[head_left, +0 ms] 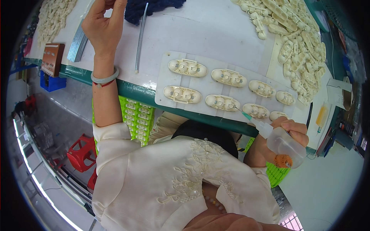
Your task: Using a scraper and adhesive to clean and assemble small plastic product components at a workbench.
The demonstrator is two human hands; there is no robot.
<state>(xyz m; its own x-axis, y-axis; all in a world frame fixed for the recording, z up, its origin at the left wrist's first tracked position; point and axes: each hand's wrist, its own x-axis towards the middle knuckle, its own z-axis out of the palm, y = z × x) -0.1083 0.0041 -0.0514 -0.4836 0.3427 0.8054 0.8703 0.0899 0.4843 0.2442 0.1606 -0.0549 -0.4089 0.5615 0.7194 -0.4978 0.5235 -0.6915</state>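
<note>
In my right hand (291, 133) is a clear squeeze bottle (283, 144) with a thin needle tip. An orange rubber finger cover (283, 161) is on that hand's thumb. The needle points toward the front row of cream plastic shells (222, 103), which sit in two rows on a white holding board (185, 81). Each shell has small round parts inside. My left hand (103, 29) is raised at the upper left with its fingers curled. Its fingertips are cut off by the picture's edge, so what they hold, if anything, is hidden.
Loose cream parts (285, 23) pile at the far right, and another heap (56, 19) lies far left. Silvery strips (78, 42), a thin metal rod (141, 42) and dark blue cloth (150, 8) lie beyond the board. A green tray (137, 119) of parts is below the table edge.
</note>
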